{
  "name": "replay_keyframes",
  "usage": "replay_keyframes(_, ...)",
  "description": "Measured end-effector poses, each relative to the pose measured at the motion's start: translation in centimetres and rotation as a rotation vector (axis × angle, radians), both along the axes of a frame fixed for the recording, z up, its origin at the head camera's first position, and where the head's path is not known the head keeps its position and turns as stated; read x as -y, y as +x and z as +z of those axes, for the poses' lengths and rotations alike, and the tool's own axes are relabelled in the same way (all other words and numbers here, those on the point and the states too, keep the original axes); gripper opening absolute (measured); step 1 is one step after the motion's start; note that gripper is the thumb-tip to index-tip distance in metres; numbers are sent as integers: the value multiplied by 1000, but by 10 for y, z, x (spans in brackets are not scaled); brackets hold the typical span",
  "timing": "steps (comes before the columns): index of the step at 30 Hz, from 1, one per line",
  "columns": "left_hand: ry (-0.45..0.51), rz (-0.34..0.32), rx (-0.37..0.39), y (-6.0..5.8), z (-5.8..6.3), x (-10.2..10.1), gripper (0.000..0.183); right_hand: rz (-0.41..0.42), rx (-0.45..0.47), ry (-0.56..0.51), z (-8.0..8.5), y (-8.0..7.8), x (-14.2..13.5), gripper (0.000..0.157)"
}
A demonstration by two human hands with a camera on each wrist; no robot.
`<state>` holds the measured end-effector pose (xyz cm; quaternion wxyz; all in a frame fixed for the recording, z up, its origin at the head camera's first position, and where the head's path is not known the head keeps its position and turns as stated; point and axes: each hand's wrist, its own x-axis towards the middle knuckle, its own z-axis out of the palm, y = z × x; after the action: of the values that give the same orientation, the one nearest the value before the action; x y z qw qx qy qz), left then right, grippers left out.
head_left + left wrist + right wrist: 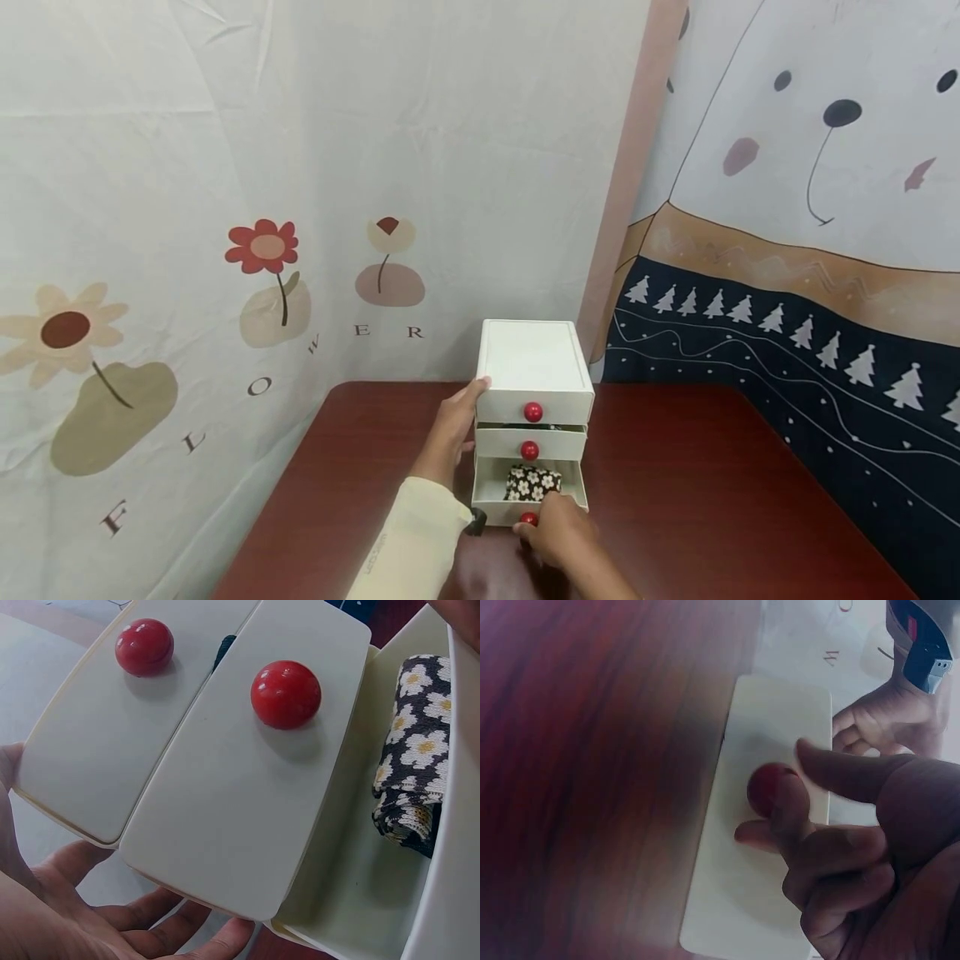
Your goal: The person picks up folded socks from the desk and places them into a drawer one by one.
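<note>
A small white three-drawer cabinet [534, 354] has red ball knobs on its fronts. Its bottom drawer [491, 483] is pulled well out and holds a rolled knitted piece with white daisies on black [418, 742]. The middle drawer [225, 795] stands slightly out, with something dark showing at its top edge. My left hand [455, 421] rests against the cabinet's left side, thumb at the top front edge and fingers spread along the side. At the bottom drawer's red knob [765, 791], my right hand [561, 529] has its fingers curled round the knob.
The cabinet stands near the back edge of a dark red-brown table [697, 483]. Behind hangs a pale curtain with flowers [487, 167]; at the right hangs a bear-print curtain [787, 275]. A dark device [477, 522] sits at my left wrist.
</note>
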<state>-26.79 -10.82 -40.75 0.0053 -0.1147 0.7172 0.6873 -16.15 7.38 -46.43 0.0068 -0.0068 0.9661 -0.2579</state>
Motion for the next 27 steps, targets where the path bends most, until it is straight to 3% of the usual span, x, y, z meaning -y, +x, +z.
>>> replay_keyframes(12, -6, 2, -5, 1, -1, 1, 80, 14, -10, 15, -1, -7, 4, 51)
replay_keyframes(27, -18, 7, -5, 0, 0, 1, 81, -29, -41, -9, -4, -31, 6, 47)
